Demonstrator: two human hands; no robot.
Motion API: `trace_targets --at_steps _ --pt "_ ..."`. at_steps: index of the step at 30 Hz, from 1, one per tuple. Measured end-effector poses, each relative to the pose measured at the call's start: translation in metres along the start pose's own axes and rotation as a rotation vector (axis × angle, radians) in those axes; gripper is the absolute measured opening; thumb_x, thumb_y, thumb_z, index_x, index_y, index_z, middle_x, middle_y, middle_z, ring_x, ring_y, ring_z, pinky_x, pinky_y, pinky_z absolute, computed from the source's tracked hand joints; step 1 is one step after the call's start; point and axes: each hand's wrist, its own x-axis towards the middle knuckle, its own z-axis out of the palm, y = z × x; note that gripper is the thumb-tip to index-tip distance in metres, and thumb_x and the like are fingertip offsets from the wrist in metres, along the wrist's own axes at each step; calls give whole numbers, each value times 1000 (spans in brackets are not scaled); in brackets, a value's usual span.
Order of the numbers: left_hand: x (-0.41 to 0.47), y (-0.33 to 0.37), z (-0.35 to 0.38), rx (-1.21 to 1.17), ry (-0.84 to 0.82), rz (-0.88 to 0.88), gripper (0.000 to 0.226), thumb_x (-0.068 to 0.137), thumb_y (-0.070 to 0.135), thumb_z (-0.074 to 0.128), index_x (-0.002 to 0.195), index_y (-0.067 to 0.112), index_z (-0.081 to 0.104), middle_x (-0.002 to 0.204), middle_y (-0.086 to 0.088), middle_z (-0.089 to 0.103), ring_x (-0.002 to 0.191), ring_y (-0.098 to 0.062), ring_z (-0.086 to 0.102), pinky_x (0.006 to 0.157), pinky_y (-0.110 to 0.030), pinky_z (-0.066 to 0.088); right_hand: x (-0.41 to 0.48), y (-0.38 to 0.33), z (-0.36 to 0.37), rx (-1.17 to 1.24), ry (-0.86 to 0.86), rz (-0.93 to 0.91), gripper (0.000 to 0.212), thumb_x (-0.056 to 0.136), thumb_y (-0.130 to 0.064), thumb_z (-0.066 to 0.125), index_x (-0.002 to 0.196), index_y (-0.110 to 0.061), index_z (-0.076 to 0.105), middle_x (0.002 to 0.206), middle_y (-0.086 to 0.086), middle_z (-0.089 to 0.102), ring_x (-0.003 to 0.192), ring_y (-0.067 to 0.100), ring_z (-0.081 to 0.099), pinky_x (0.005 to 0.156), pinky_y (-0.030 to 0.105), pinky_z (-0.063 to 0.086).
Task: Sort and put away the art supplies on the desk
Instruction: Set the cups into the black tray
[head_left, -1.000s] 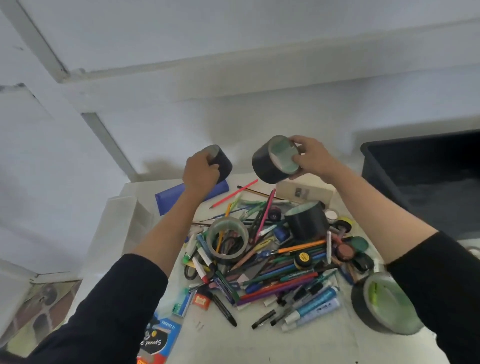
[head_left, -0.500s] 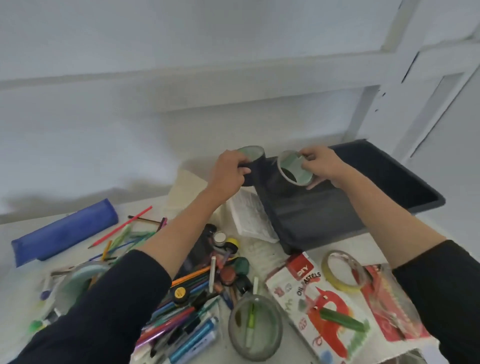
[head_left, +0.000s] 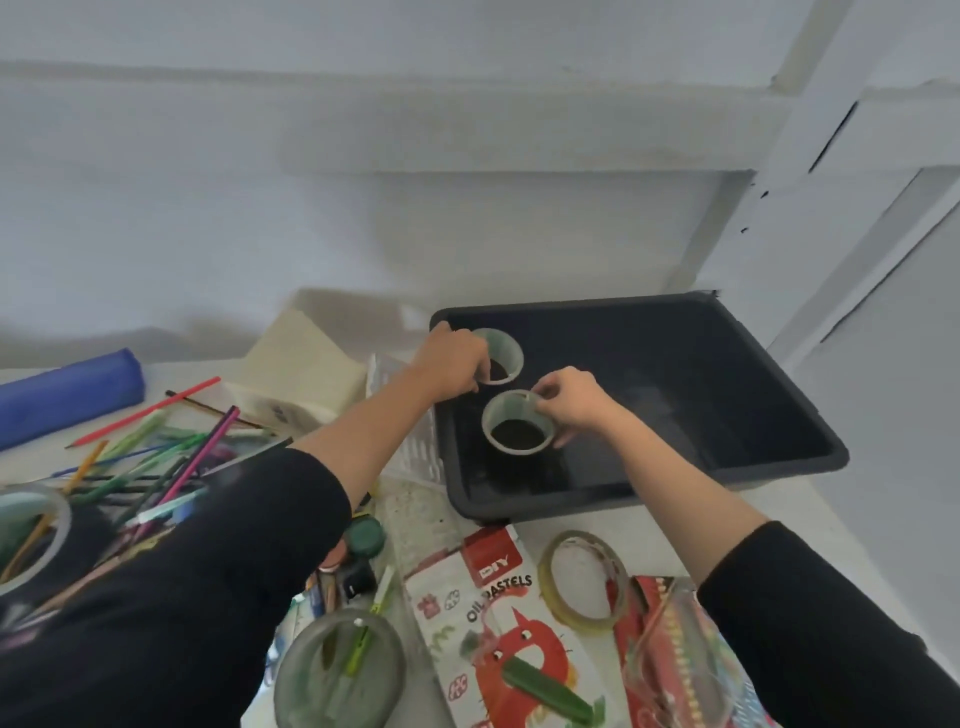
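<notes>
The left hand (head_left: 457, 364) reaches over the near-left corner of the dark grey rectangular plastic bin (head_left: 779, 457). Its fingers (head_left: 480, 366) are curled over the left rim of the far black tape roll with a pale green core (head_left: 506, 348), clamped on it. Just nearer, the right hand (head_left: 571, 408) pinches the right rim of the near black tape roll (head_left: 519, 410), thumb and fingers closed on it. Both rolls sit inside the bin with their openings up, close together but apart. I cannot tell whether they touch the floor.

The bin's right and far parts lie open, and its left wall is just beside the left wrist. On the white counter (head_left: 779, 514) in front of the bin lie an oil pastels box (head_left: 498, 618) and a yellowish clear tape ring (head_left: 584, 587). A heap of coloured pencils (head_left: 156, 457) is at the left.

Half a second ago both rolls were held higher, over the bin's left corner. Now they are down within its walls.
</notes>
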Motion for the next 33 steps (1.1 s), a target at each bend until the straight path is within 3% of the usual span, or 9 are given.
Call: trace_targets --at_steps 7,11,13,17,19,21,25,29,33 --pt "2 7 -3 22 -36 -69 18 83 9 65 98 11 74 99 -11 69 90 -30 64 76 -35 48 6 8 20 164 197 -114 6 88 -7 61 93 -7 58 78 3 57 47 14 62 41 25 53" --pt "2 7 6 -137 4 -146 19 85 1 59 98 4 72 97 -14 70 93 -29 62 94 -36 46 5 8 25 170 219 -179 8 90 -14 61 93 -8 58 81 2 58 49 16 63 41 23 52" --pt "-1 5 8 -273 0 -145 28 84 -4 58 109 5 71 108 -11 70 105 -26 60 113 -37 28 5 9 24 171 219 -176 14 92 -24 59 94 -10 59 84 2 58 47 17 64 41 22 51" --pt "-15 2 -1 -436 23 -136 41 89 -6 52 125 12 61 132 -12 55 119 -31 51 106 -37 33 5 9 22 146 195 -164 23 96 -34 49 97 -13 58 88 4 61 53 20 66 47 26 54" --pt "-24 2 -3 -479 51 -105 37 90 0 55 123 15 62 133 -10 52 122 -28 48 107 -39 35 7 8 21 5 263 -214 26 97 -36 47 102 -14 60 97 3 61 71 20 65 59 33 56" --pt "-38 1 -6 -532 109 -60 33 89 4 57 118 17 64 131 -5 54 123 -22 48 108 -41 36 5 5 19 -211 356 -316 25 96 -35 47 104 -16 62 103 1 59 91 18 57 69 35 50" --pt "-79 -1 -20 -599 366 25 28 86 -3 52 99 11 73 107 -4 66 103 -18 57 94 -39 45 -12 -16 18 -510 471 -551 19 94 -26 49 101 -14 63 99 0 56 96 18 47 62 33 45" --pt "-127 -12 -28 -620 557 -25 25 83 -5 52 86 7 73 94 -5 69 95 -19 59 91 -35 45 -43 -55 53 -424 494 -724 17 92 -19 53 96 -10 66 100 2 61 98 19 50 64 34 48" --pt "-186 -48 -27 -584 615 -166 24 83 -1 54 86 12 73 94 1 68 95 -16 57 91 -36 44 -69 -97 104 -373 352 -907 15 91 -15 54 96 -8 66 97 5 60 97 21 50 71 32 46"
